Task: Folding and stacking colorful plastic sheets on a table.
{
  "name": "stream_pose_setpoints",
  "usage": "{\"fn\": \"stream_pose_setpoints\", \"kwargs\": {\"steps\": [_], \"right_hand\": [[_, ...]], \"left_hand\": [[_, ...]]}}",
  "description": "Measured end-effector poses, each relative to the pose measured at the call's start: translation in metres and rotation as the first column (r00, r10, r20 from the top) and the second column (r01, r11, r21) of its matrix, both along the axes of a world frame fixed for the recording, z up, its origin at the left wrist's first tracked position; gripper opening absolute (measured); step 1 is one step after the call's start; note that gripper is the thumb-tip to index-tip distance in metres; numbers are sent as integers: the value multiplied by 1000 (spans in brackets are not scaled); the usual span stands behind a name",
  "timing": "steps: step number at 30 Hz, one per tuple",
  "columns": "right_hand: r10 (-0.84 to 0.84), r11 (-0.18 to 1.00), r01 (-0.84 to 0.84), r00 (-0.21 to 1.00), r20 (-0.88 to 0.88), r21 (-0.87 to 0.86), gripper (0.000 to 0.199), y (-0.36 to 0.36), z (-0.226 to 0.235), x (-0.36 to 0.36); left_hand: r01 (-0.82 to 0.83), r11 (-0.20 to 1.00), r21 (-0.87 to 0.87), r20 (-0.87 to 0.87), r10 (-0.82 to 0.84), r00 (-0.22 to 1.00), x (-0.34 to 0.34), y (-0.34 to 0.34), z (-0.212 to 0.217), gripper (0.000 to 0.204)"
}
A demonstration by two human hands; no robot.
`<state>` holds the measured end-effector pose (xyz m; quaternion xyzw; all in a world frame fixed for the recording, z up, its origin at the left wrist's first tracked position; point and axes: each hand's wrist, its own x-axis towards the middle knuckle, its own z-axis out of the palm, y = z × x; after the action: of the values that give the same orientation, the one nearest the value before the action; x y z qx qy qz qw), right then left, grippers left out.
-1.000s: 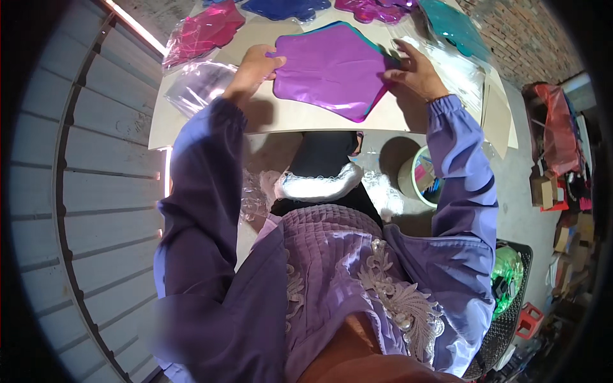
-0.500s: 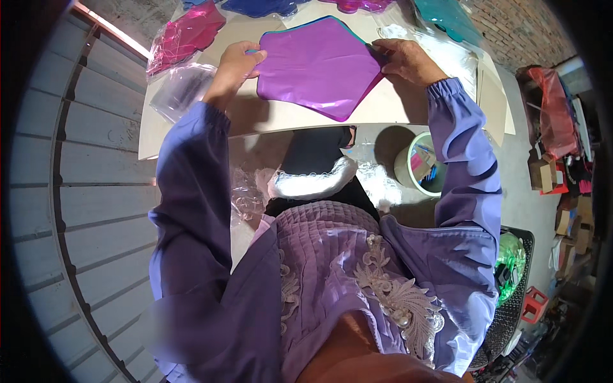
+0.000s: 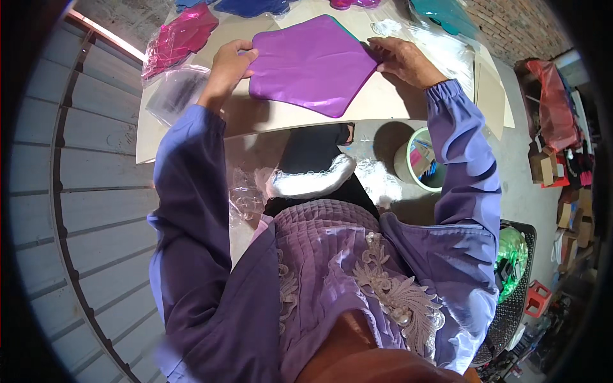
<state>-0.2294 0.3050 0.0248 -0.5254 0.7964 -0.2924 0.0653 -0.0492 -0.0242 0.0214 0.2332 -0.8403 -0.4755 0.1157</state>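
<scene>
A flat, shiny purple foil sheet (image 3: 310,67) with several corners is held above the table. A thin teal edge (image 3: 345,29) of another sheet shows under its upper right side. My left hand (image 3: 231,65) pinches the left edge between thumb and fingers. At the right corner my right hand (image 3: 405,60) grips the sheets, its thumb and fingers closed there. How many layers lie beneath the purple one is hidden.
The pale table (image 3: 239,118) carries a wrapped pink foil bundle (image 3: 182,38), clear plastic sleeves (image 3: 172,96), blue foil (image 3: 255,6), teal foil (image 3: 444,16) and white plastic wrap (image 3: 447,60). White strings (image 3: 313,182) lie on my lap. Below stands a bin (image 3: 408,169) with scraps.
The purple sheet and my left hand have shifted slightly left. A red edge at the sheet's lower right no longer shows, and less teal shows along the top.
</scene>
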Motion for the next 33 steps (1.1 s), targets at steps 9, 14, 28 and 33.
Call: {"fn": "stream_pose_setpoints", "kwargs": {"steps": [9,14,28,33], "right_hand": [[46,999,-45,996,72,-24,49,-3,-10,-10],[46,997,-40,996,82,-69,46,1,-10,-8],[2,998,-5,999,-54,-64,41,1,-10,1],[17,997,-22,998,-61,-74,40,0,-11,2]], "left_hand": [[2,999,-35,9,-2,1000,-3,-2,1,27],[10,995,-99,16,-9,1000,-3,1,0,25],[28,996,-83,-3,-28,1000,-10,-8,-4,29],[79,981,178,-58,-70,996,-6,-11,4,27]]}}
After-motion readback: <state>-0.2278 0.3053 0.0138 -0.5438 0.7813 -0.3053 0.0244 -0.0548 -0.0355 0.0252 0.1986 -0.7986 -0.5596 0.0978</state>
